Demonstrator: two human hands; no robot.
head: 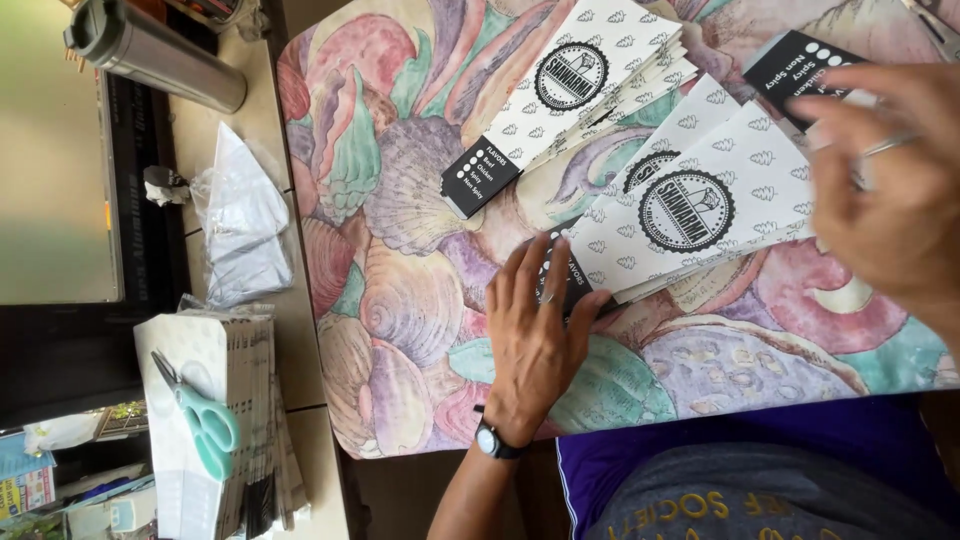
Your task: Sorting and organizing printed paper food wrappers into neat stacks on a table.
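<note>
While the left hand (535, 335) presses its corner, the paper sleeve (700, 205) lies beneath the right hand (890, 190).

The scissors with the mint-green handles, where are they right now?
In the head view, the scissors lie at the lower left on a stack of white paper sleeves, left of the shell-patterned board and well away from the left hand.

White leaf-print paper sleeves (740, 190) (black ends); pastel shell-pattern tablecloth (400, 230); mint scissors (200, 415).
</note>
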